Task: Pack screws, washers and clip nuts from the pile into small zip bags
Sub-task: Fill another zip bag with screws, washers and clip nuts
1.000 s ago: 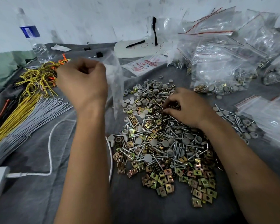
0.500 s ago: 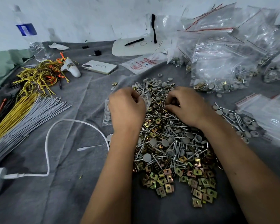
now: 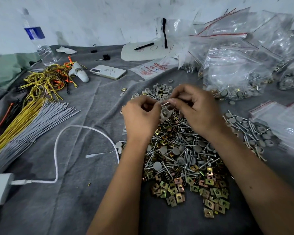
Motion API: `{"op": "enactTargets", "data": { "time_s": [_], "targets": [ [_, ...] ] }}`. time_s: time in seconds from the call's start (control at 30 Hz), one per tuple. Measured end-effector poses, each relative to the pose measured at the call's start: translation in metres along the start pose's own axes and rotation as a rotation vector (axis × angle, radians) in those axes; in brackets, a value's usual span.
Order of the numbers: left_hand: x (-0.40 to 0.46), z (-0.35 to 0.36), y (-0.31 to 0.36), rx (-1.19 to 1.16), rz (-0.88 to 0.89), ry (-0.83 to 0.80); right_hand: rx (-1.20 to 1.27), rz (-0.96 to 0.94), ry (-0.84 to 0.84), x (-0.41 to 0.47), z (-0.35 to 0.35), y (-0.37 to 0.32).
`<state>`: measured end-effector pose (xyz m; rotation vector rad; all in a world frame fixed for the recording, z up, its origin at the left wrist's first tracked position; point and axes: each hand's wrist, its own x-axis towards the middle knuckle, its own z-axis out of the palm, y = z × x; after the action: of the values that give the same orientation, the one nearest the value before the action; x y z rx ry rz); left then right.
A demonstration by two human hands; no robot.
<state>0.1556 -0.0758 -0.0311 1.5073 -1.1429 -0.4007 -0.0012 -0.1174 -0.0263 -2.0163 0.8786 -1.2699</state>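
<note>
Clip nuts [image 3: 190,192] lay nearest on the grey cloth [image 3: 75,200], the front edge of the pile [image 3: 182,150] of screws and washers. Above the pile's far half, the left hand [image 3: 141,116] and right hand [image 3: 197,109] met, fingers curled, each pinching one end of the small zip bag's [image 3: 165,107] red-striped mouth. That mouth ran left to right between the two hands, equally near both; the clear bag hung down from it toward the pile, some pieces seemingly inside. Sealing looked the likely next move. Beyond lay the packed bags [image 3: 236,68].
</note>
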Motion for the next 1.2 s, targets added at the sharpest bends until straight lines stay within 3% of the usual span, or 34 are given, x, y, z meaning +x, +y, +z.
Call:
{"op": "enactTargets", "data": {
  "time_s": [0.3, 0.53, 0.7, 0.93, 1.13, 1.2],
  "targets": [
    [-0.001, 0.002, 0.0, 0.014, 0.135, 0.216, -0.202, 0.014, -0.115, 0.001, -0.001, 0.006],
    [-0.003, 0.005, -0.002, 0.066, 0.235, 0.142, -0.247, -0.068, -0.052, 0.002, 0.001, 0.004],
    [-0.002, 0.006, -0.003, 0.082, 0.229, 0.126, -0.195, -0.007, -0.042, 0.001, 0.002, 0.003],
    [-0.001, 0.008, -0.006, 0.061, 0.166, 0.114, -0.484, 0.12, 0.127, 0.006, -0.017, 0.015],
    [-0.001, 0.008, -0.008, 0.051, 0.147, 0.104, -0.825, 0.309, -0.199, 0.007, -0.021, 0.017],
    [-0.001, 0.008, -0.007, 0.054, 0.148, 0.106, -0.824, 0.322, -0.245, 0.01, -0.021, 0.013]
  ]
}}
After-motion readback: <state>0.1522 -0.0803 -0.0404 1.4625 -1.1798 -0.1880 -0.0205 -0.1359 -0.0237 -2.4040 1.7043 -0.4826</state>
